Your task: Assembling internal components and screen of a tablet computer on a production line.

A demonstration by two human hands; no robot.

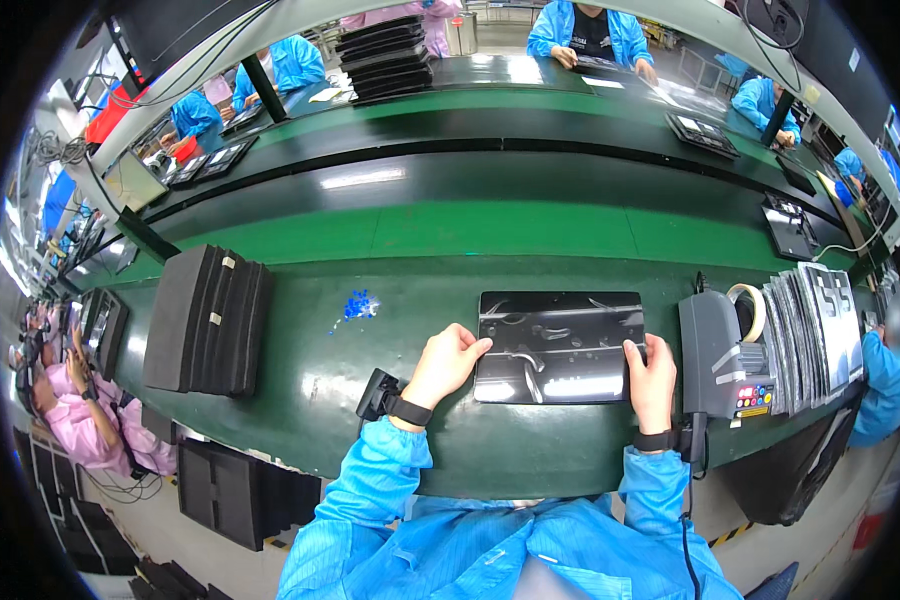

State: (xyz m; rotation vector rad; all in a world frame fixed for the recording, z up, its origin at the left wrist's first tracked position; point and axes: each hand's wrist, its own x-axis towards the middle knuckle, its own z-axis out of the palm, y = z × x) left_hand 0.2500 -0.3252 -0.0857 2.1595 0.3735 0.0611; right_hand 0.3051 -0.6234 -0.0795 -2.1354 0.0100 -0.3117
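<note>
A glossy black tablet-sized panel [560, 325] lies on the green worktop in front of me, with a wrinkled, bubbled clear film over its face. My left hand [442, 366] grips its left edge, thumb on top and the other fingers curled toward the edge. At the opposite side my right hand [653, 383] pinches the right edge in the same way, thumb on the face. The undersides of the panel and the fingertips beneath it are hidden. Each wrist wears a black strap with a small device.
Black foam slabs [205, 320] stand at left, near scattered small blue bits [358, 306]. At right are a grey machine [708, 345] with coloured buttons, a tape roll [749, 310] and several upright bagged panels [805, 340]. Beyond runs a dark conveyor [450, 180]; co-workers sit across it.
</note>
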